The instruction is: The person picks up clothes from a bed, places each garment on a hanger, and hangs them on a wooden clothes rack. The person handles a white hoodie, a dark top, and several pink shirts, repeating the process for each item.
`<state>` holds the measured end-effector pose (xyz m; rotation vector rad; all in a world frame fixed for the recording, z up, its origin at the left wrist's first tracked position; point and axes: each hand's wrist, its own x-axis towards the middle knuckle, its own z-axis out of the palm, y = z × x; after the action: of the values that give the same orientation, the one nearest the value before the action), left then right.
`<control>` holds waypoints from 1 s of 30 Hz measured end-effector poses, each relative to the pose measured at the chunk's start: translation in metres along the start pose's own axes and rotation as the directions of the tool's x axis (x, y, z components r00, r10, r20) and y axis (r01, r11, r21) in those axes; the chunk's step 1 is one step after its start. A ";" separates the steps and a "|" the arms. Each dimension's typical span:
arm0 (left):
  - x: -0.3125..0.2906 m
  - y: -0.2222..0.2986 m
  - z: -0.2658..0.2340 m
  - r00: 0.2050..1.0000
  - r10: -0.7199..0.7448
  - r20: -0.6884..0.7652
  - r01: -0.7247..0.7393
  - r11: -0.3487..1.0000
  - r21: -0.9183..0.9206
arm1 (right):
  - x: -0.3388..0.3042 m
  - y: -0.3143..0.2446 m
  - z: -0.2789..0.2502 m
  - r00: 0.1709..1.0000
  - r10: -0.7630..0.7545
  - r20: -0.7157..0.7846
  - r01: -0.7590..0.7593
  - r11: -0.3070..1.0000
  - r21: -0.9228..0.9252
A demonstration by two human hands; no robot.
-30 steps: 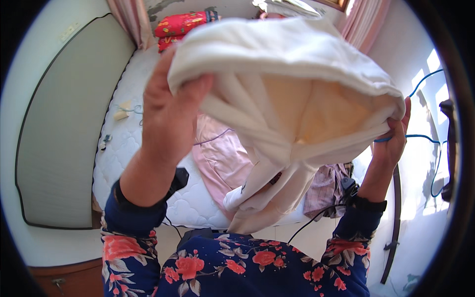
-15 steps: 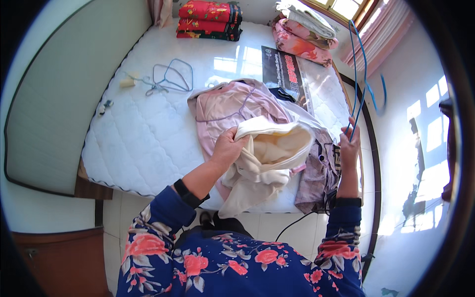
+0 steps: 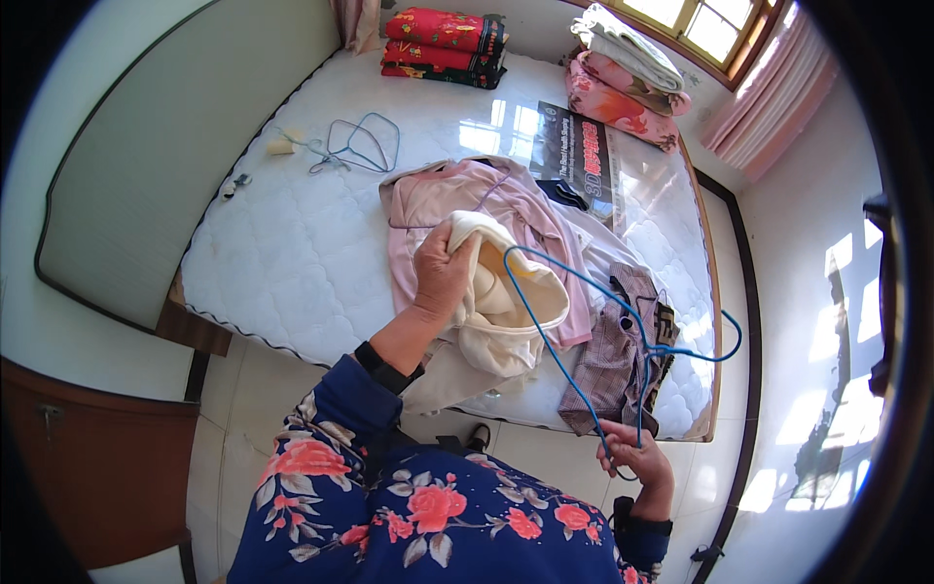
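My left hand (image 3: 443,271) is closed on the edge of a cream garment (image 3: 496,346), whose wide opening faces up and shows the soft lining. The garment hangs over the front of the bed. In my right hand (image 3: 634,456), low on the right, is a blue wire hanger (image 3: 574,394). One corner of the hanger reaches over the garment's opening, and its hook points right. Behind the cream garment a pink top (image 3: 428,200) lies on the bed with a purple hanger (image 3: 491,192) on it. A brown checked garment (image 3: 608,365) lies to the right.
The white mattress (image 3: 282,263) bears more wire hangers (image 3: 365,144) at the far left. Folded red bedding (image 3: 443,47) and a pink floral stack (image 3: 623,92) sit at the back. A headboard (image 3: 165,127) stands left, with a brown cabinet (image 3: 97,457) nearer me.
My right hand has come down and inward, turning the blue hanger from upright at the far right to across the garment's opening. My left hand has lifted the cream garment's edge slightly.
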<state>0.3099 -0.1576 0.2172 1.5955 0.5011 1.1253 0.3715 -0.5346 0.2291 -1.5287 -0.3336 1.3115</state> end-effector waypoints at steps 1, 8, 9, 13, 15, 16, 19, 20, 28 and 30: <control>-0.001 0.009 0.011 0.996 0.082 0.030 -0.084 0.991 0.105 | -0.008 0.004 -0.011 0.999 0.044 0.018 -0.044 0.999 -0.014; -0.075 0.091 0.099 0.832 0.371 0.412 -0.424 0.905 0.041 | -0.005 0.004 -0.041 0.995 -0.001 0.095 0.007 0.998 -0.065; -0.092 0.103 0.104 0.804 0.299 0.514 -0.353 0.935 0.009 | 0.004 0.004 -0.042 0.997 -0.017 0.074 0.027 0.989 -0.145; -0.119 0.131 0.121 0.778 0.364 0.513 -0.326 0.931 -0.166 | 0.042 0.023 -0.037 0.976 -0.216 0.012 0.210 0.933 -0.294; -0.126 0.142 0.126 0.703 0.410 0.581 -0.345 0.911 -0.225 | 0.049 0.034 -0.039 0.947 -0.319 0.027 0.313 0.905 -0.289; -0.125 0.146 0.125 0.677 0.422 0.603 -0.356 0.905 -0.233 | 0.052 0.040 -0.039 0.928 -0.370 0.034 0.364 0.887 -0.283; -0.101 0.153 0.115 0.531 0.466 0.708 -0.390 0.876 -0.284 | 0.052 0.047 -0.038 0.853 -0.521 0.021 0.508 0.821 -0.259; -0.085 0.151 0.103 0.415 0.337 0.845 -0.294 0.929 -0.226 | 0.049 0.046 -0.038 0.814 -0.579 0.044 0.571 0.784 -0.244; 0.074 0.062 0.087 0.344 0.314 0.885 -0.648 0.761 -0.018 | 0.025 0.035 -0.021 0.926 -0.366 -0.092 0.305 0.870 -0.388; 0.073 0.031 0.080 0.332 -0.015 0.943 -0.489 0.852 0.186 | 0.025 0.043 -0.015 0.951 -0.281 -0.126 0.241 0.934 -0.264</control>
<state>0.4056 -0.1519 0.2769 2.4809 -0.3356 0.0793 0.3761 -0.5413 0.1779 -1.7188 -0.5932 0.9552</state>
